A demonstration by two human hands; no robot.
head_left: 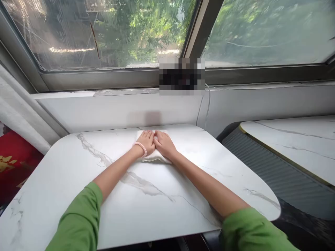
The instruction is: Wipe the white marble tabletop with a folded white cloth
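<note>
The left hand (147, 142) and right hand (165, 143) rest side by side, fingers pressed together; whether they pinch anything I cannot tell. Under them lies a white, wavy-edged fabric cloth (155, 157), on the grey-veined white tabletop (188, 205) around the fingers.

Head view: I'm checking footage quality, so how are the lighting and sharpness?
Head view: daylight falls through the window, which shows streaks and bright patches; head view: a pixelated block hides part of it; head view: hands and cloth look fairly clear, the greenery outside soft.
</note>
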